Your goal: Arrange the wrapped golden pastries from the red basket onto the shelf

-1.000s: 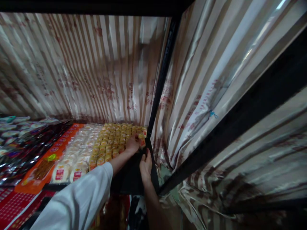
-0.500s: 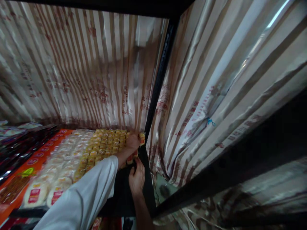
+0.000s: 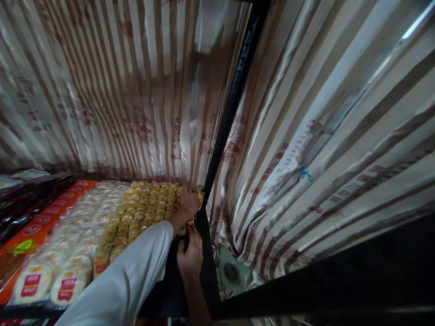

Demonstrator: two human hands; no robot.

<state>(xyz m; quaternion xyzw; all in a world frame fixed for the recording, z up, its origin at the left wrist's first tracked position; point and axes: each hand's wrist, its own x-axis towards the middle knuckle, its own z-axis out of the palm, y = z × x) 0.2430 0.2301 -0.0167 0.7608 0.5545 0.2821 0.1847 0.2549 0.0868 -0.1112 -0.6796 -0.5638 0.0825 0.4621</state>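
Note:
My left hand (image 3: pixel 190 202), its arm in a pale sleeve, reaches over to the far right corner of the shelf. Its fingers are curled at a small yellow wrapped snack pack (image 3: pixel 200 197) beside the black post; the fingertips are partly hidden and blurred. Nearer to me, my right hand (image 3: pixel 192 254) hovers low over the dark shelf board (image 3: pixel 208 271). Its thumb stands apart from the fingers, whose tips are at the front of the rightmost row. Tight rows of yellow snack packs (image 3: pixel 136 206) stand left of my hands.
Clear-wrapped round white cakes (image 3: pixel 70 280) with red labels fill rows farther left, then an orange package (image 3: pixel 50 213) and dark glossy packs (image 3: pixel 30 199). A black post (image 3: pixel 234 95) rises at the corner. Striped sheeting (image 3: pixel 152 90) hangs behind and to the right.
The view has shifted slightly, so the shelf goods sit farther left. My left hand stays at the back corner, and my right hand stays close to the row's front.

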